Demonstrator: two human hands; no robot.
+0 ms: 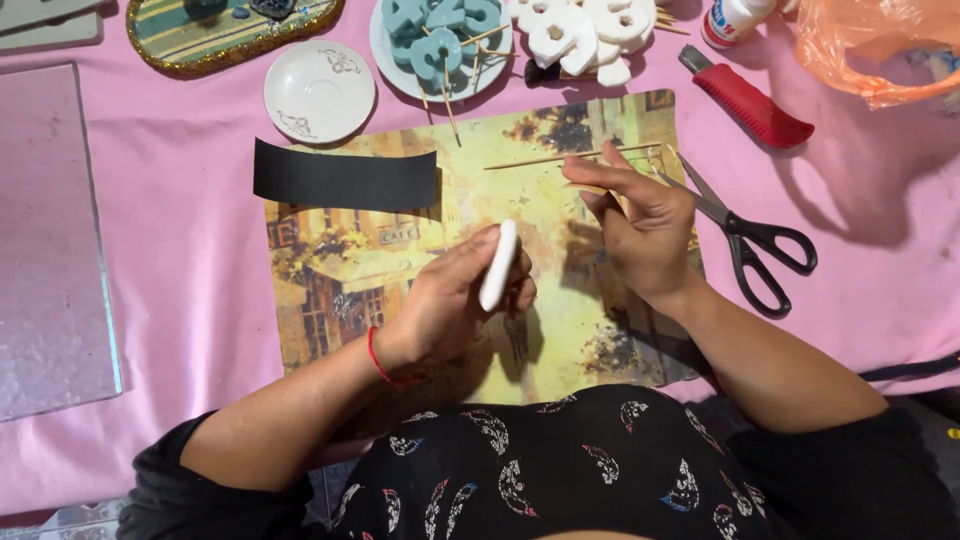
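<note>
My left hand (455, 295) grips a flat white piece (498, 265) held on edge above the picture placemat (340, 270). My right hand (640, 225) hovers over the mat's right side, fingers pinched on a thin wooden skewer (590, 187). Another long skewer (560, 158) lies on the mat just beyond my right fingers. A black paper strip (345, 180) rests on the mat's upper left edge. Black-handled scissors (755, 245) lie right of my right hand.
At the far edge stand a small white saucer (318, 92), a plate of blue shapes on sticks (440, 45), white shapes (580, 30), a red utility knife (750, 100), a glue bottle (735, 20) and an orange bag (880, 45). A silver board (50, 240) lies left.
</note>
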